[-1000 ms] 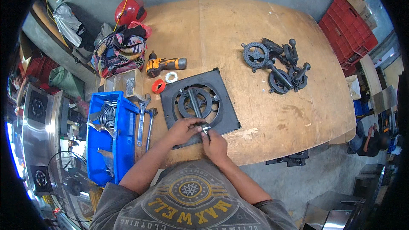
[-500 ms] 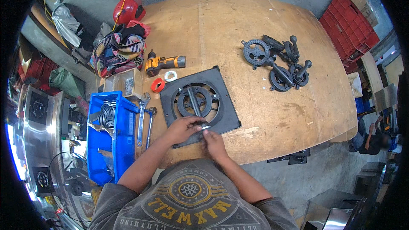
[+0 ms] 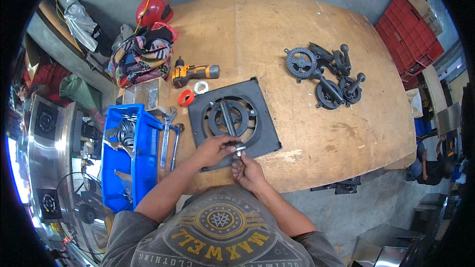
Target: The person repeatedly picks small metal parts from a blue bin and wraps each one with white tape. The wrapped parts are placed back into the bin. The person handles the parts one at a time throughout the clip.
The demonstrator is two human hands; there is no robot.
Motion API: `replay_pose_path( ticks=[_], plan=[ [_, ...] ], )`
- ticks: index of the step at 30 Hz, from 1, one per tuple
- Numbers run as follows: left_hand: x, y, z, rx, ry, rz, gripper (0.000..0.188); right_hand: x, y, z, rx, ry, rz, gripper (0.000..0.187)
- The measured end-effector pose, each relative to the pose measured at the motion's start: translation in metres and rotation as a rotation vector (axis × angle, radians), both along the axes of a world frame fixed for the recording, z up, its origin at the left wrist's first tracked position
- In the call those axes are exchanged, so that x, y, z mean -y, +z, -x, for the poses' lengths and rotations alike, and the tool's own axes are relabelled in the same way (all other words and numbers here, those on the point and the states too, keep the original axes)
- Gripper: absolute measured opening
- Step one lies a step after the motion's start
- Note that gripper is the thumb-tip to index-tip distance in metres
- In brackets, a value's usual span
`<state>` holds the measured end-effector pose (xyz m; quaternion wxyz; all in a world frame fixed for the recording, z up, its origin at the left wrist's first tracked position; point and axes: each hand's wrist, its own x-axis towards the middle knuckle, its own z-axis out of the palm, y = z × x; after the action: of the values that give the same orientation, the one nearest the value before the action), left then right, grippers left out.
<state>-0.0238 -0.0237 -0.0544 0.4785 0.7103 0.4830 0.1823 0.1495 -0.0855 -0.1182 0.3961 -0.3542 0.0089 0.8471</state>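
A square black cast-iron burner plate (image 3: 267, 123) lies on the table in front of me, with a ring-shaped gas burner (image 3: 214, 121) in its round opening. The burner's straight tube (image 3: 228, 119) points toward me. My left hand (image 3: 213, 151) is closed round the near end of that tube, its fingertips beside a round silver disc (image 3: 241, 149). Just below, my right hand (image 3: 249, 172) pinches a small silver fitting (image 3: 239, 154) at the disc. How far the fitting goes into the tube is hidden by my fingers.
Left of the plate lie an adjustable wrench (image 3: 165, 141), a ratchet (image 3: 176, 143) and a blue bin (image 3: 146, 160) holding black rings. Beyond are red tape (image 3: 186, 98), white tape (image 3: 201, 87) and a yellow drill (image 3: 195, 72). More black burners (image 3: 329, 93) are piled at the right.
My right hand has dropped slightly from the tube's end, and more of the silver fitting and disc shows. My left hand keeps its hold. The whole view has shifted a little.
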Motion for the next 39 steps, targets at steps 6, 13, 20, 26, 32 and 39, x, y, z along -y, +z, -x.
replay_pose_path(
  ticks=[6,13,20,26,32,39],
  plan=[
    [0.0,0.0,0.002,-0.026,-0.009,-0.004,0.034,0.008,0.013,-0.003,1.145,0.199,-0.785,0.034],
    [0.0,-0.002,0.001,-0.004,-0.009,-0.029,0.034,0.004,0.0,-0.002,-0.099,0.006,-0.031,0.033],
    [0.0,-0.003,0.001,0.0,-0.006,-0.039,0.033,0.008,0.005,0.008,0.964,0.047,-0.66,0.032],
    [0.001,-0.012,0.003,0.042,0.015,-0.04,0.034,0.003,-0.002,0.002,-0.184,-0.048,0.049,0.026],
    [0.003,-0.014,0.005,0.001,0.004,-0.086,0.035,0.008,-0.018,0.005,-0.028,-0.043,-0.137,0.026],
    [0.016,0.014,0.006,-0.033,0.166,-0.11,0.036,0.0,-0.016,-0.02,0.409,0.254,-0.225,0.026]
  ],
)
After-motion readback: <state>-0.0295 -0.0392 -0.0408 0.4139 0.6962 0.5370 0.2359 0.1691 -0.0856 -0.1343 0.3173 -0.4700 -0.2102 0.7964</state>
